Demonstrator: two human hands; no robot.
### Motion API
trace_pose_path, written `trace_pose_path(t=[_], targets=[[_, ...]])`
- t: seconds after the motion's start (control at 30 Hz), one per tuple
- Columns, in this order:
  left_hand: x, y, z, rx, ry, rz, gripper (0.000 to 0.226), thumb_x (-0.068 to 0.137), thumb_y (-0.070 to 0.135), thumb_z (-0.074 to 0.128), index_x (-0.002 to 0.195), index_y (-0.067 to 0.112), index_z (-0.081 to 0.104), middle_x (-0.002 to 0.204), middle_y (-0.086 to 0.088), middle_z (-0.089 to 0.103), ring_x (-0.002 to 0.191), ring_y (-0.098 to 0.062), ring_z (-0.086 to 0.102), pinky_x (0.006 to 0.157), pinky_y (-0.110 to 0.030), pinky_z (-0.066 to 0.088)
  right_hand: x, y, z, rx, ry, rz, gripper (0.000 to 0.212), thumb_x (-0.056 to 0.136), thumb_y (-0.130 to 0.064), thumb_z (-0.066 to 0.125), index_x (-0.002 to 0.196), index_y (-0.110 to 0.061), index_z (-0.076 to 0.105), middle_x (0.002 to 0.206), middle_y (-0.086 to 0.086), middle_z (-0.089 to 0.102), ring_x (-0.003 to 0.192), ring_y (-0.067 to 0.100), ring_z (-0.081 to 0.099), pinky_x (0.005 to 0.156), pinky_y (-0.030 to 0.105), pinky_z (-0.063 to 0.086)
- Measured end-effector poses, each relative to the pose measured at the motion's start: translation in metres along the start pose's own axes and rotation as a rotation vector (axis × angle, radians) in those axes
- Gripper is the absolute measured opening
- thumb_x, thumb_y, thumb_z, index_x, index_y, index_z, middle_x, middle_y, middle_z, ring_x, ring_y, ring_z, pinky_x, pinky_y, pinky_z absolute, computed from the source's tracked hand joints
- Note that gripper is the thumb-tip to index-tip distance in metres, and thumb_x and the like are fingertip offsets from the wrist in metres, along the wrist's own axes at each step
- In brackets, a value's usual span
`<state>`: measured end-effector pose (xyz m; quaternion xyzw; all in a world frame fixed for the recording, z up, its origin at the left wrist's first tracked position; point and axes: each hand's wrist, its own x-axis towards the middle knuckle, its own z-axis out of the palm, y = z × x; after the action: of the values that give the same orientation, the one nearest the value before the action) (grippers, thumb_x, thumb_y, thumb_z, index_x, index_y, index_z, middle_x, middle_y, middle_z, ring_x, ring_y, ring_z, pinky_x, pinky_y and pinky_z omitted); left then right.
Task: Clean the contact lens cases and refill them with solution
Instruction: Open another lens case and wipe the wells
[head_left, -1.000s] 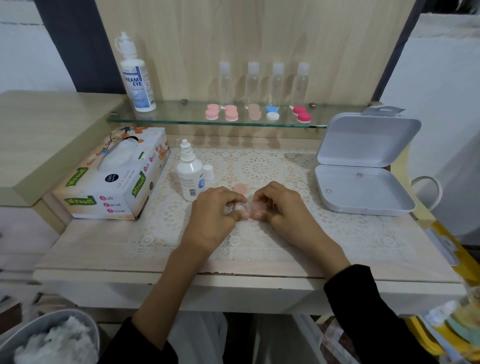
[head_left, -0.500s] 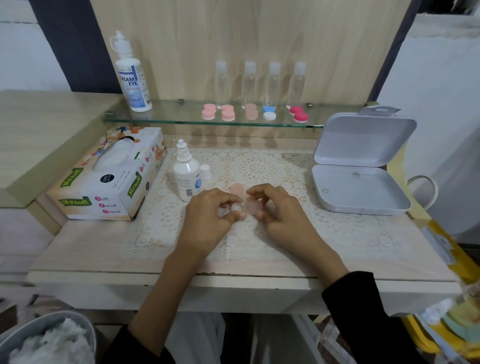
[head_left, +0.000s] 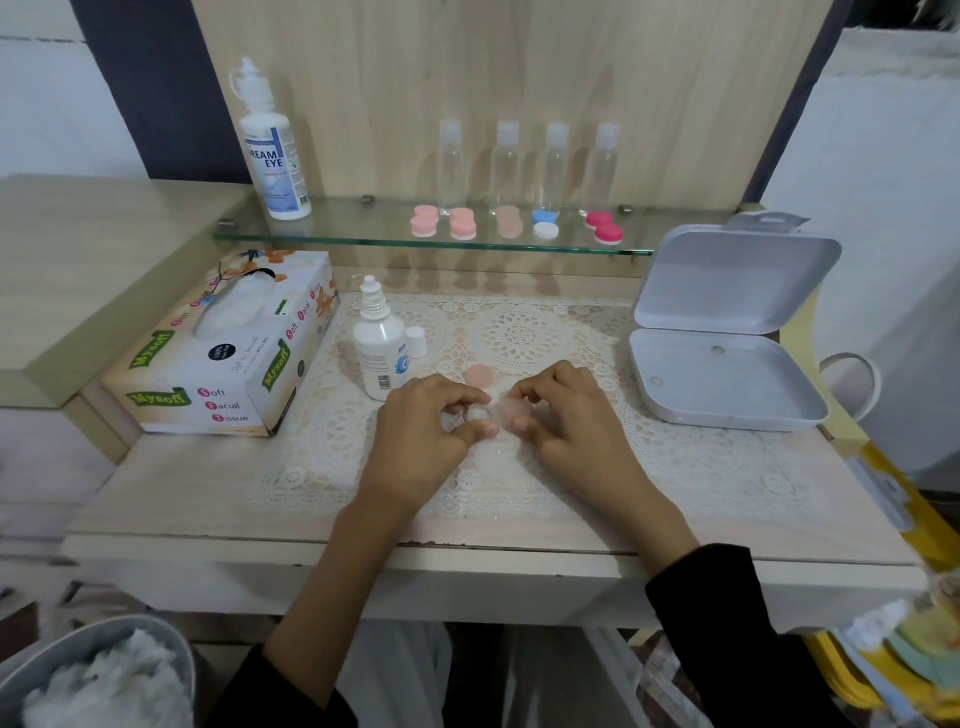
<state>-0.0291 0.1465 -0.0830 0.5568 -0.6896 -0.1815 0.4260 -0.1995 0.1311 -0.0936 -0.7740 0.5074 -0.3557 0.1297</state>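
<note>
over lace doily (head_left: 519, 338) — left hand (head_left: 415, 441), right hand (head_left: 576, 441), both pinching clear case (head_left: 483, 413)

A single wide-angle view, worn on the person's head, looks forward and steeply down at the lace mat (head_left: 519, 332) on the tabletop (head_left: 182, 499). The mat lies mid-frame, near enough for its pattern to read clearly. The forearms enter from the bottom edge, and the left hand (head_left: 421, 436) and right hand (head_left: 566, 421) meet over the mat's near centre. Beyond the mat, a glass shelf (head_left: 337, 241) and wooden back panel (head_left: 519, 78) fill the top. A tissue box (head_left: 223, 353) sits left of the mat, an open white box (head_left: 722, 379) right.
</note>
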Motion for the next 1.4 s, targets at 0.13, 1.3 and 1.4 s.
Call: trace_pose_path(t=[0.13,1.3,1.4], targets=[[0.0003,-0.0001,0.0002,0.004,0.003,-0.002,0.029,0.067,0.022,0.084,0.094,0.02,0.075,0.086,0.005,0.068,0.08,-0.009,0.06,0.08,-0.029,0.05,0.0011,-0.0012,0.0001,0.041,-0.006,0.006,0.024,0.084,-0.018,0.064,0.108,-0.019,0.07,0.092,-0.016,0.045,0.095,0.011,0.042,0.089,0.039,0.039],[-0.0008,0.0016,0.0004,0.006,0.004,0.011,0.03,0.068,0.021,0.083,0.096,0.017,0.075,0.087,0.002,0.068,0.082,-0.012,0.061,0.081,-0.034,0.051,-0.0024,-0.0034,-0.0021,-0.096,0.007,-0.033,0.046,0.076,-0.048,0.042,0.107,-0.024,0.067,0.097,-0.015,0.05,0.092,0.006,0.039,0.08,0.029,0.029],[-0.0008,0.0017,0.0004,0.006,0.005,0.008,0.03,0.068,0.022,0.083,0.096,0.018,0.075,0.087,0.002,0.068,0.081,-0.012,0.061,0.081,-0.034,0.051,-0.0037,-0.0043,-0.0024,-0.082,0.005,-0.044,0.05,0.077,-0.046,0.039,0.111,-0.024,0.068,0.098,-0.013,0.053,0.093,0.008,0.042,0.079,0.03,0.029]])
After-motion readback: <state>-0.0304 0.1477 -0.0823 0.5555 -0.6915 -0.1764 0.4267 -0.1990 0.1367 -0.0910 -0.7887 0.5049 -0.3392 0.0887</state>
